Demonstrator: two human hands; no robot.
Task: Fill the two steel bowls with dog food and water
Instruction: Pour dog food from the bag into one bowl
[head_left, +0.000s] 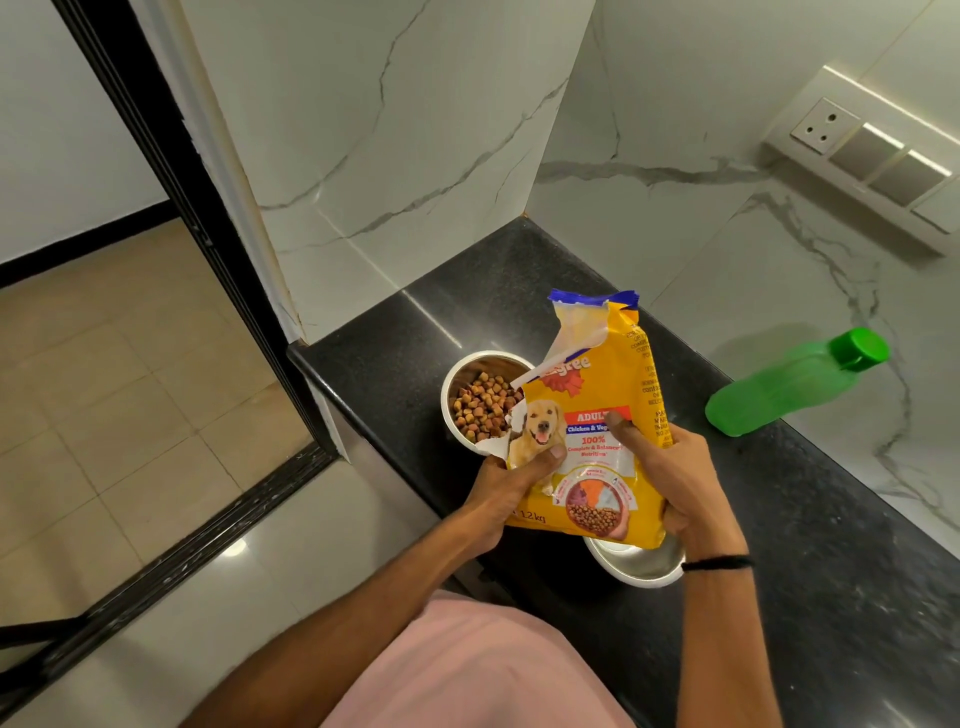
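Both hands, left (511, 486) and right (675, 478), clamp the upright bag (592, 415), torn top up, above the black counter's (831, 545) left edge; marble walls.

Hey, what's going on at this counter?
A person is holding a yellow dog food bag upright with both hands, the left hand at its lower corner and the right hand on its side. The far steel bowl already has kibble in it. The near steel bowl, partly hidden under the bag, looks empty. A capped green bottle stands untouched on the black counter.
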